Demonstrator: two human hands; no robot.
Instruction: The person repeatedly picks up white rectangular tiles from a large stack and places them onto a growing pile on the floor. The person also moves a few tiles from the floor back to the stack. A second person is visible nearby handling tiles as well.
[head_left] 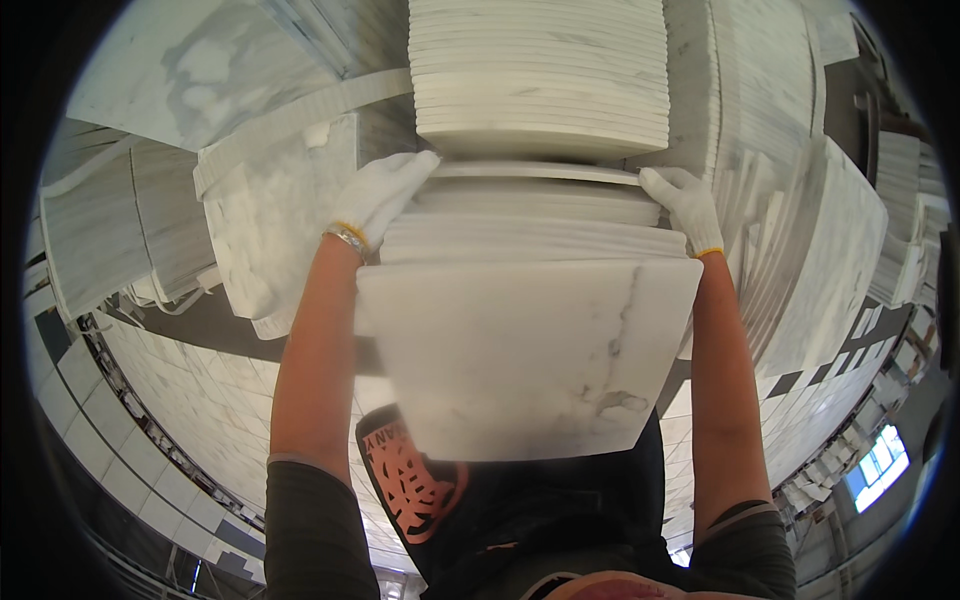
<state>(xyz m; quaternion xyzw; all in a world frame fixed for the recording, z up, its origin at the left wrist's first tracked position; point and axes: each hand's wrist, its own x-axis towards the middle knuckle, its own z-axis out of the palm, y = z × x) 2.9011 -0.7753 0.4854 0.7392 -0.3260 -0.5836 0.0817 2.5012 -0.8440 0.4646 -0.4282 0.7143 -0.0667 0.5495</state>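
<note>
Two gloved hands, the left hand (pixel 385 195) and the right hand (pixel 683 205). One wristwatch (pixel 347 238). One stack of white marble tiles (pixel 530 240) in the arms, another stack (pixel 540 75) beyond; tiles too many to count.

Single head-worn fisheye view, looking steeply down, very close to the stack of white grey-veined marble tiles (pixel 530 350) held against the chest; edges curve near rim.
</note>
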